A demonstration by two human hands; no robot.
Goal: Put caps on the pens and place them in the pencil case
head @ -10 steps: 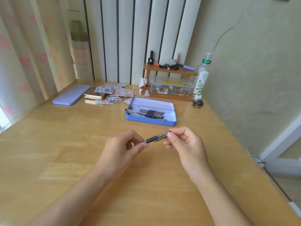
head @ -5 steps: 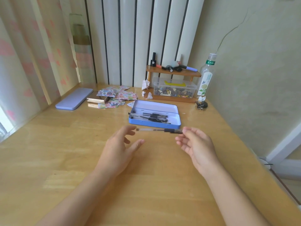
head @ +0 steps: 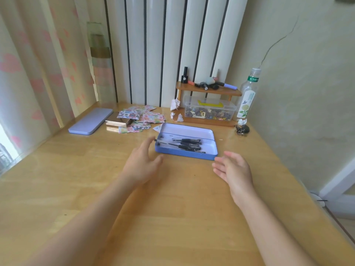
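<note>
The tabletop [head: 172, 217] stretches wide and bare in front of you, with open room on the near side of the pencil case [head: 187, 157] and nothing to bump between your arms. The case is your landmark: an open blue tin, long axis running left to right, tilted slightly so its right end sits nearer you. Its lid [head: 90, 121] lies well to the left of the case, beyond a scatter of patterned paper packets [head: 140, 118]; a small wooden shelf [head: 209, 91] and a clear bottle [head: 247, 96] stand behind it, clear of your path.

Your left hand [head: 143, 164] is just beside the case's left end, fingers [head: 148, 144] spread and holding nothing, the tips close to the near left corner. Your right hand [head: 233, 169] hovers just off the near right corner, its fingers also spread and empty. Both sit about equally near.

The pens [head: 187, 144] lie inside the case, parallel to its long walls, dark caps on as far as you can judge. No loose pen shows on the tabletop, so the likely next move is fetching the lid, and your left hand is on that side.
</note>
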